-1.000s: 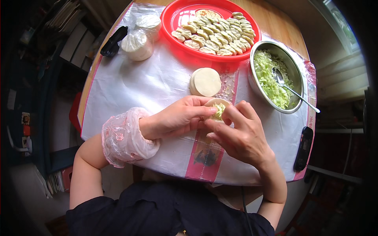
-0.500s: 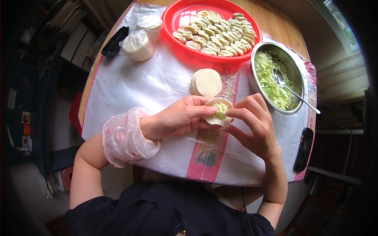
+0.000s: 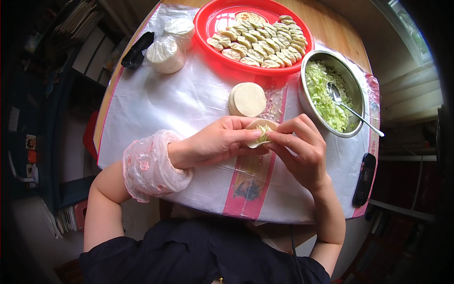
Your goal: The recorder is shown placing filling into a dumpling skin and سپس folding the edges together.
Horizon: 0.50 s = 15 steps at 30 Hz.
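Between my two hands is a round dumpling wrapper (image 3: 257, 141) with pale green shredded filling (image 3: 264, 131) in its middle. My left hand (image 3: 220, 139) grips the wrapper's left side, thumb on top by the filling and fingers underneath. The fingers of my right hand (image 3: 302, 146) pinch its right edge, which is folding up around the filling. Just beyond my hands lies a small stack of round wrappers (image 3: 250, 100). To the right stands a steel bowl (image 3: 306, 98) of shredded green vegetable (image 3: 324, 106), with a metal spoon (image 3: 352, 111) resting in it.
At the back, a red round tray (image 3: 204, 35) carries rows of folded dumplings (image 3: 257, 42). Plastic-wrapped stacks of wrappers (image 3: 165, 56) and a black object (image 3: 138, 49) stand at the far left. A dark elongated device (image 3: 364, 180) lies near the right edge of the plastic-covered table (image 3: 156, 104).
My right hand has moved slightly left and closed in on the wrapper. The wrapper's sides have risen from nearly flat to curled around the filling.
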### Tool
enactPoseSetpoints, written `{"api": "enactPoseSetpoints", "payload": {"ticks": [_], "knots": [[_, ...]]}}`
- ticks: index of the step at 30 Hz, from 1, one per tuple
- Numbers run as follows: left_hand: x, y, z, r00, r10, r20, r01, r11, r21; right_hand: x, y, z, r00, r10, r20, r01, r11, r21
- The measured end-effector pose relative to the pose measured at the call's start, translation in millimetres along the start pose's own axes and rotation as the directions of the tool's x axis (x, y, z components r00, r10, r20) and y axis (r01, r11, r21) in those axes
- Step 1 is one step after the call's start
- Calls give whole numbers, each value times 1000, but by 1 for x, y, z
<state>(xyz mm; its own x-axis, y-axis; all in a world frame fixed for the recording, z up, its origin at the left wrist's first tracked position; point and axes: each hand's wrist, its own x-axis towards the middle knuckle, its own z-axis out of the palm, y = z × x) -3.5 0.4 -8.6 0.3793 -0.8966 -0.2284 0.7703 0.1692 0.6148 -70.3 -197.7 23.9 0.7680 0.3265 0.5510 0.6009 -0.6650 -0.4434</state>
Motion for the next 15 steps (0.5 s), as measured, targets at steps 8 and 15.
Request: {"api": "enactPoseSetpoints", "payload": {"ticks": [8,15], "knots": [[-2,3,4,1000,12,28,-15,995,100,-1,2,-1,1000,-10,0,10,1000,-5],[-2,4,3,999,-3,43,0,998,66,-2,3,-3,1000,-6,7,6,1000,8]]}}
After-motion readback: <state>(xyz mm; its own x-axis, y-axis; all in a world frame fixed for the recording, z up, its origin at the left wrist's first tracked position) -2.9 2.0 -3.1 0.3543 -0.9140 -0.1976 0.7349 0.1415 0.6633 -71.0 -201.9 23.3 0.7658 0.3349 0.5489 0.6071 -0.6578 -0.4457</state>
